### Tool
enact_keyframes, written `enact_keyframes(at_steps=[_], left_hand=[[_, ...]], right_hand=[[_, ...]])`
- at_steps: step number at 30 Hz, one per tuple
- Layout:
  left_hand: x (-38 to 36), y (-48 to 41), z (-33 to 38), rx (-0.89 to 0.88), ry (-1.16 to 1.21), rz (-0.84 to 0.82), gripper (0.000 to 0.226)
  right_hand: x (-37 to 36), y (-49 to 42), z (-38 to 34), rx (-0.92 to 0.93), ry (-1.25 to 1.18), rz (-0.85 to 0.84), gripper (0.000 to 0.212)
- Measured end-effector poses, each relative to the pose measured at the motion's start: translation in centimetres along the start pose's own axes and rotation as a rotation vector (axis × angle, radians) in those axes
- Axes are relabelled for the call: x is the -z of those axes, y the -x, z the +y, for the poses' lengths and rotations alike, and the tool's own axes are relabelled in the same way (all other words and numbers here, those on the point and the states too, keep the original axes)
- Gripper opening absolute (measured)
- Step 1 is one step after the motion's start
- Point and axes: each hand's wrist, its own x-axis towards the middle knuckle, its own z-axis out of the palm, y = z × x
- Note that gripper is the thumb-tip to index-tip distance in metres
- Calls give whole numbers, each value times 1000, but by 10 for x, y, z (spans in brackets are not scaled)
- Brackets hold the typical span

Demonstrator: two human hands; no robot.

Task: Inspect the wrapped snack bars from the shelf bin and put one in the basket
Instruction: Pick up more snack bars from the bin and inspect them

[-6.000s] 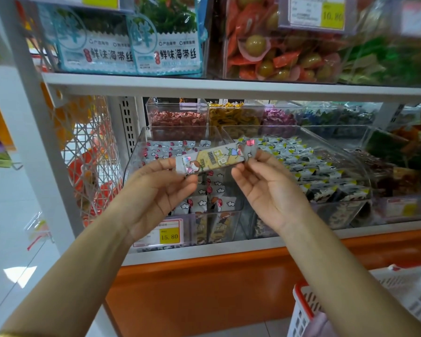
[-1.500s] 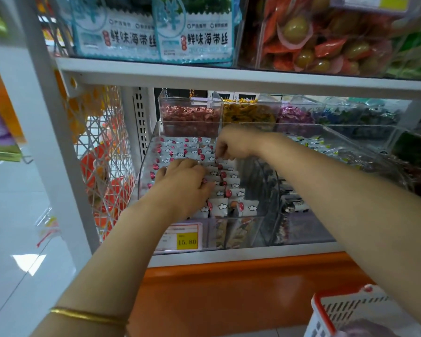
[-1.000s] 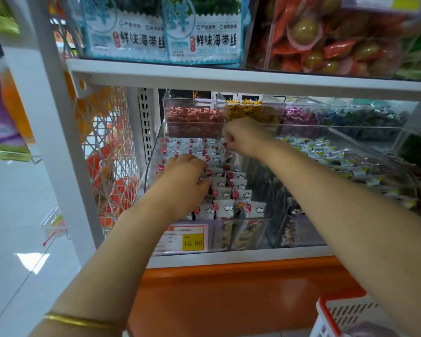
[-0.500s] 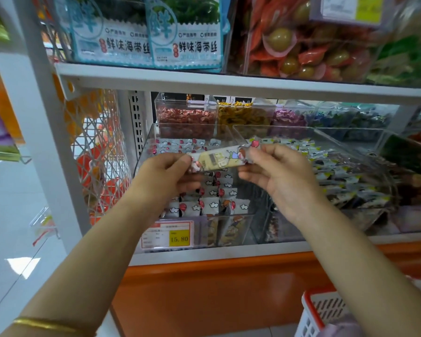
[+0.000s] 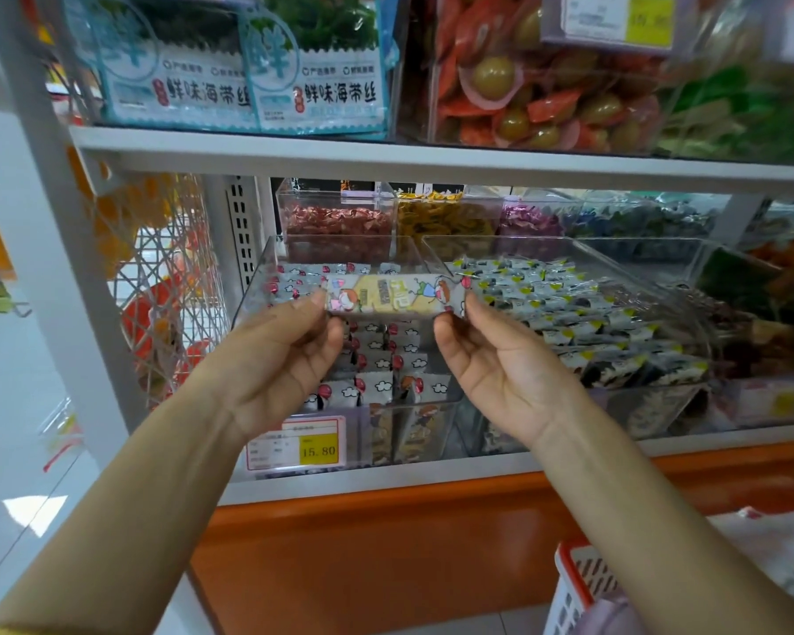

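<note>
A single wrapped snack bar [image 5: 396,294] with cartoon print is held level above the clear shelf bin [image 5: 294,407], left hand [image 5: 279,359] pinching its left end and right hand [image 5: 496,366] pinching the right end. The bin underneath is packed with more of the same bars, with a yellow 15.80 price tag [image 5: 318,450] on its front. The red-rimmed white basket [image 5: 578,584] sits down at the lower right, well away from the bar.
</note>
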Motion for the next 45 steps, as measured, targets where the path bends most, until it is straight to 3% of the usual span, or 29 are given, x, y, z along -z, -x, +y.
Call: enact_keyframes(at_steps=[10,21,24,26,31,36,45], left_hand=[[-9,8,-2,-138,-123,-217,4],[-5,13,4,-175,-374,-171,17],[-5,13,4,-233,-441,-185,16],[-5,14,4,-282,-506,-178,20],[-5,15,1,-496,-886,-155,43],[-10,18,-1,-545,-969,-142,50],[-19,24,-4,-445,-952,-109,10]], right_hand=[[2,-1,-4,68,-68,122,11],[11,0,-7,436,659,-11,15],[9,2,-6,401,662,-20,6],[9,3,-3,420,717,-18,16],[11,1,2,482,799,-24,14],[9,4,1,569,996,-57,16],[9,6,1,677,1070,30,15]])
